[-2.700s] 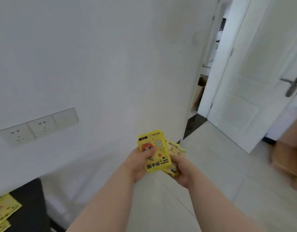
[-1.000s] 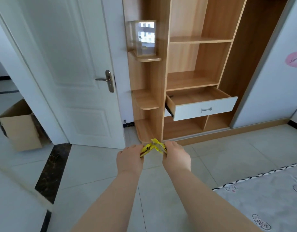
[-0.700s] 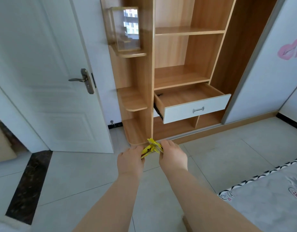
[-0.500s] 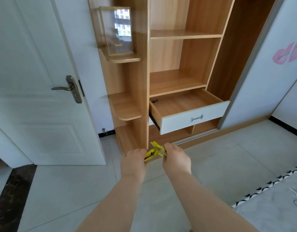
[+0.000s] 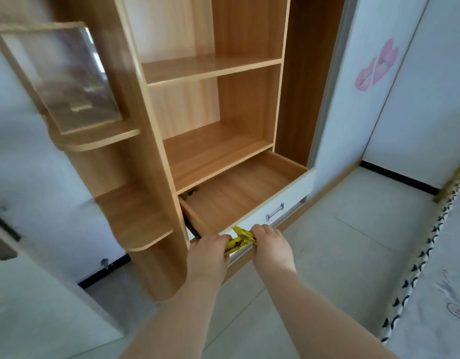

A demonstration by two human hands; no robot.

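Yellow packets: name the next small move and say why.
Probably lift the yellow packets forward over the white front and set them inside the open drawer: left hand and right hand hold them at its front, its floor bare.

Bright yellow packets [image 5: 240, 240] with dark markings stand out against a wardrobe [image 5: 216, 68] of honey-toned wood grain with paler edging; the drawer [image 5: 293, 193] is wood-brown inside, its front plain white with a silver handle [image 5: 275, 212]; two pink heart stickers [image 5: 376, 66] mark a white panel [image 5: 353, 112]; the floor [image 5: 340, 255] is pale grey tile, the skirting [image 5: 397, 177] black; a light grey bedspread [image 5: 436, 294] carries a border of black triangles.
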